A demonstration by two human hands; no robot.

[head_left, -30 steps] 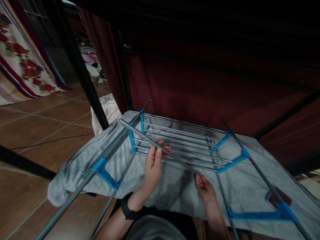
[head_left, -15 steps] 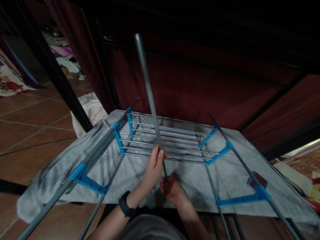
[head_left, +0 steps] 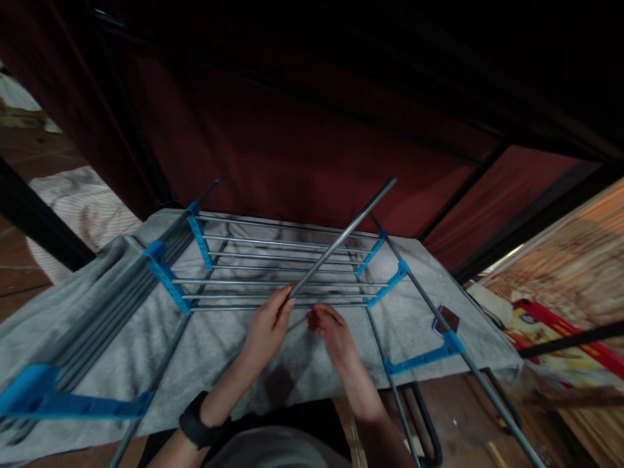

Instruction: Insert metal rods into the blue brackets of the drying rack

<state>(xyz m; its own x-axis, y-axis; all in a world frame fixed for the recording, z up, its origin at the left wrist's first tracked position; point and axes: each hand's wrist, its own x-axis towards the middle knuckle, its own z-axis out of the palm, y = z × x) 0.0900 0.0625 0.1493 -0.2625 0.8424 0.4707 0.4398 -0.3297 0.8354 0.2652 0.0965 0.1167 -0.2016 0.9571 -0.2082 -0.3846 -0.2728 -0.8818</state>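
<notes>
My left hand (head_left: pixel 267 327) is closed on the near end of a loose grey metal rod (head_left: pixel 344 237), which slants up and away to the right over a rack of grey rods (head_left: pixel 273 266) with blue plastic connectors (head_left: pixel 166 276). My right hand (head_left: pixel 330 331) sits just right of the left one, fingers curled, right beside the rod's near end; I cannot make out whether it grips anything. The rack lies on a grey cloth (head_left: pixel 234 351). A black band is on my left wrist (head_left: pixel 195 426).
A dark red fabric wall on black poles (head_left: pixel 302 149) stands right behind the rack. A phone (head_left: pixel 446 320) lies on the cloth at the right. A striped cloth (head_left: pixel 82 201) lies on the tiled floor at left. Colourful packaging (head_left: pixel 550 338) and wooden boards sit at right.
The rod swung from slanting left, to upright, to slanting right. My right hand slid in from the rod's far end to beside the left hand. The view turned to the right.
</notes>
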